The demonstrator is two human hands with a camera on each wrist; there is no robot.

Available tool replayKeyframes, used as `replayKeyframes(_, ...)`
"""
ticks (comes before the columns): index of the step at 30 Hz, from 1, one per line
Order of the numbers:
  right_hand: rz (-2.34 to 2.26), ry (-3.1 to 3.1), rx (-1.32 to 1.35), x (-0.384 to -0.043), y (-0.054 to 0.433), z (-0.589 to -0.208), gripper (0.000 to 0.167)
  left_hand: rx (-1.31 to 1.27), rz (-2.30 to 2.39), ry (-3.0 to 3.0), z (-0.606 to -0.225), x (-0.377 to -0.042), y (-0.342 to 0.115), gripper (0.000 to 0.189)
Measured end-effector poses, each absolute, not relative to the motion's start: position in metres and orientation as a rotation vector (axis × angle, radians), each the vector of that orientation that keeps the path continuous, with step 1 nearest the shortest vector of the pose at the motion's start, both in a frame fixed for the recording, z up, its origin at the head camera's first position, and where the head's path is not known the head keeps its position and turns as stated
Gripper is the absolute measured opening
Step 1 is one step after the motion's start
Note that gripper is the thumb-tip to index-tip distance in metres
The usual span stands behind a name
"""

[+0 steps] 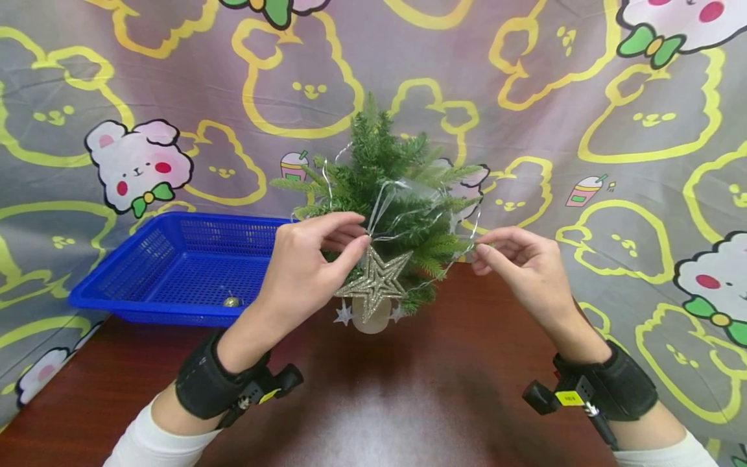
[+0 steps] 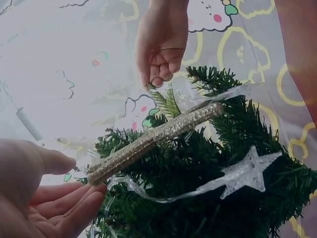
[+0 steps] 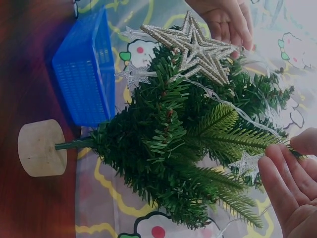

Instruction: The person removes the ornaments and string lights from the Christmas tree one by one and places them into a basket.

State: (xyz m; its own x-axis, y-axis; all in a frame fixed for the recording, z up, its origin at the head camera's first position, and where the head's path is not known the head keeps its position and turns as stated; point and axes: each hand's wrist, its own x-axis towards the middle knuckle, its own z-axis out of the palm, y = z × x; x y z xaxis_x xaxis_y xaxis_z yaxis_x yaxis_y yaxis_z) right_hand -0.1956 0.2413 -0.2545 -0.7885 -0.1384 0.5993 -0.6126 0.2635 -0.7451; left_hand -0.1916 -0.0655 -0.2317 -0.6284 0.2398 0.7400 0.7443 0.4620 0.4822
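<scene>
A small green Christmas tree (image 1: 379, 155) stands upright on a round wooden base (image 3: 43, 148). In front of it hangs a glittery gold star ornament (image 1: 376, 283), seen edge-on in the left wrist view. My left hand (image 1: 309, 259) pinches the star at its top point, where a pale ribbon loop (image 1: 382, 204) rises. At the tree's right side, my right hand (image 1: 522, 263) pinches a branch tip (image 3: 270, 144) between thumb and fingers. A clear light string (image 3: 233, 109) with star-shaped lights (image 2: 251, 172) winds round the branches.
On the left of the brown table (image 1: 403, 402) is a blue plastic basket (image 1: 169, 314), with a small gold ball (image 1: 231, 302) inside. A patterned cloth (image 1: 420, 52) hangs behind. Each wrist wears a black strap with a camera.
</scene>
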Motion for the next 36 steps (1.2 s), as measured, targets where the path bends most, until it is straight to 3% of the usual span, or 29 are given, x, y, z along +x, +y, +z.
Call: replayKeyframes(36,1.514,-2.141,0.683,-0.196,0.241,-0.254,0.014,-0.751,-1.074,-2.189,-0.232,-0.194,-0.053,0.017)
